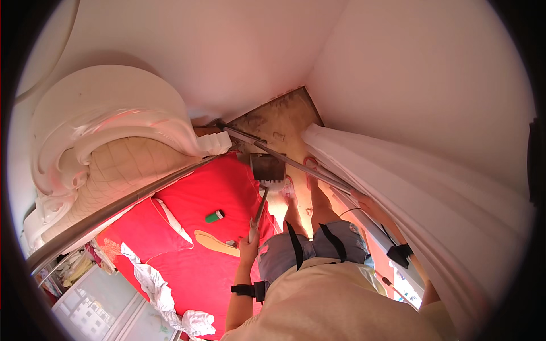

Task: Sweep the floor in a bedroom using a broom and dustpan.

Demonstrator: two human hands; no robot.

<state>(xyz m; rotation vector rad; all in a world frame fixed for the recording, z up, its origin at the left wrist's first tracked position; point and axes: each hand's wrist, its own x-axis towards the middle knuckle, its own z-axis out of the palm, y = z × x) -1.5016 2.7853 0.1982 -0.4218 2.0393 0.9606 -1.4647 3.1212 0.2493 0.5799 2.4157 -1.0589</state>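
My left hand (249, 247) is closed on the upright handle of a long-handled dustpan (268, 167), whose dark pan with a toothed edge stands on the floor beside the bed. My right hand (361, 199) grips a long pole (298, 165), apparently a broom's handle. The pole slants down to the floor near the end of the headboard, where its far end is dark and hard to make out. Dark dirt marks show on the floor (279, 123) between the bed and the wall corner.
A bed with a red cover (204, 264) and a carved cream headboard (115, 102) is at the left. On it lie a green cylinder (214, 216), a tan insole-shaped object (215, 244) and a crumpled white cloth (151, 283). A pale curtain (405, 170) hangs at the right.
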